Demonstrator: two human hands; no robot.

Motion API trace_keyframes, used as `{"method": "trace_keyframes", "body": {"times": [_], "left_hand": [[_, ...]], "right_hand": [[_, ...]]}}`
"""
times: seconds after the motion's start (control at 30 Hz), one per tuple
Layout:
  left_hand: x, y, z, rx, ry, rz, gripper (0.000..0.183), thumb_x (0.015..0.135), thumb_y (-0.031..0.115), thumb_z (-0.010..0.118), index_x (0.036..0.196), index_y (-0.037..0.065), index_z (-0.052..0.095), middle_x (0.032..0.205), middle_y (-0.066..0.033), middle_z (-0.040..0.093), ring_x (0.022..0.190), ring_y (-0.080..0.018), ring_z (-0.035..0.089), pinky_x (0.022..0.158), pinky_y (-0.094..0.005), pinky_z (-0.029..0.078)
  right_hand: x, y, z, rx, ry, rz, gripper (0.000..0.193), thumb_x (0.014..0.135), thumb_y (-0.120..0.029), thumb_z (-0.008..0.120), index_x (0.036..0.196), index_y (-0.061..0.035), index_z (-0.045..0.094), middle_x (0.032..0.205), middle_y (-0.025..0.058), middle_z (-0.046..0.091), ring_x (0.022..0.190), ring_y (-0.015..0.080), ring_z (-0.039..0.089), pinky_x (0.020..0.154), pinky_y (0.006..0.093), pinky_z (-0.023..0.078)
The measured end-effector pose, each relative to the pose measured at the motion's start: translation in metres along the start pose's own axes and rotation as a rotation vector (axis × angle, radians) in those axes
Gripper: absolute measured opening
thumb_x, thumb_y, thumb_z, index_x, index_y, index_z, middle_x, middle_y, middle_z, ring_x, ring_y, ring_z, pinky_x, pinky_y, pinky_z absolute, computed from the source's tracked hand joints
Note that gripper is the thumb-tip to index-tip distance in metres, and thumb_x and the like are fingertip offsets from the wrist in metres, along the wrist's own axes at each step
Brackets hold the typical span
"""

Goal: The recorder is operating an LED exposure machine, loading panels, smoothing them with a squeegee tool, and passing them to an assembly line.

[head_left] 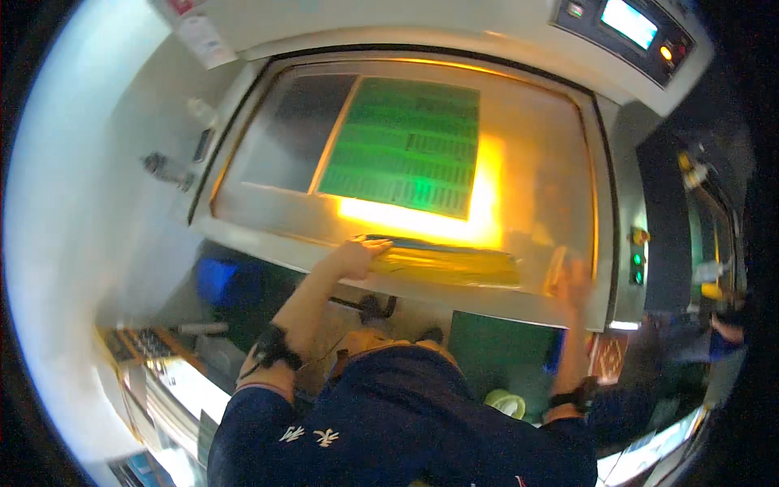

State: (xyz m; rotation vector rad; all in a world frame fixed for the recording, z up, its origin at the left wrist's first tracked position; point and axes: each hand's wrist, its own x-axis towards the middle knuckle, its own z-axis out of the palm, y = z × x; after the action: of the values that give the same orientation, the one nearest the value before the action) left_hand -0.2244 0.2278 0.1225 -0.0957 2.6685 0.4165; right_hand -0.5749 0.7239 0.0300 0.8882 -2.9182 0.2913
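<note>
My left hand (355,256) rests at the left end of a crumpled yellow film strip (450,267) along the front of a framed, glossy work surface (535,191). Its fingers stretch to the right over the strip's dark far edge, and nothing shows gripped in them. Past the strip's right end, my right hand (573,280) is smeared by motion near the front right corner of the frame, so its fingers cannot be made out. A green panel (398,146) with rows of small slots lies behind the strip, with bright yellow light along its near and right sides.
A dark grey sheet (299,130) lies left of the panel. At the upper right is a control box (629,36) with a lit screen. Lit green buttons (638,268) sit right of the frame. A metal fitting (168,170) stands at left. Below is a pale green bin (505,402). Another person's hand (728,331) shows far right.
</note>
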Motion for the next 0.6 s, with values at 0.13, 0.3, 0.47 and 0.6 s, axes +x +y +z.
{"method": "trace_keyframes", "body": {"times": [0.13,0.3,0.47,0.6], "left_hand": [[-0.056,-0.048,-0.036,0.075,-0.151,-0.098,0.075,0.079,0.007,0.056,0.150,0.014,0.033,0.152,-0.0052,0.040,0.134,-0.0416,0.043,0.110,-0.0477,0.037],[-0.003,-0.205,-0.041,0.026,0.038,0.119,0.073,0.079,0.003,0.055,0.149,0.014,0.037,0.150,-0.0099,0.043,0.132,-0.0441,0.043,0.109,-0.0484,0.037],[0.171,-0.281,-0.142,-0.129,0.159,-0.316,0.069,0.081,0.007,0.059,0.147,0.009,0.037,0.139,-0.0256,0.047,0.129,-0.0445,0.045,0.107,-0.0521,0.040],[0.280,-0.267,-0.178,-0.057,0.171,-0.658,0.070,0.083,0.013,0.060,0.148,0.010,0.034,0.151,-0.0183,0.036,0.134,-0.0465,0.039,0.107,-0.0611,0.037]], "right_hand": [[-0.057,-0.216,0.007,0.034,-0.031,-0.027,0.063,0.088,-0.045,0.059,0.141,-0.0139,0.046,0.151,0.0102,0.039,0.141,0.0298,0.032,0.117,0.0564,0.015],[-0.061,-0.249,-0.006,0.009,-0.092,0.207,0.061,0.087,-0.048,0.059,0.141,-0.0227,0.047,0.154,0.0044,0.035,0.143,0.0265,0.030,0.119,0.0573,0.008],[-0.054,-0.250,-0.019,-0.012,-0.156,0.174,0.062,0.083,-0.044,0.063,0.140,-0.0249,0.049,0.153,0.0031,0.037,0.143,0.0271,0.031,0.119,0.0569,0.009],[-0.046,-0.262,-0.023,-0.012,-0.132,0.216,0.060,0.083,-0.043,0.064,0.139,-0.0257,0.050,0.152,0.0028,0.039,0.142,0.0259,0.031,0.119,0.0571,0.010]]}}
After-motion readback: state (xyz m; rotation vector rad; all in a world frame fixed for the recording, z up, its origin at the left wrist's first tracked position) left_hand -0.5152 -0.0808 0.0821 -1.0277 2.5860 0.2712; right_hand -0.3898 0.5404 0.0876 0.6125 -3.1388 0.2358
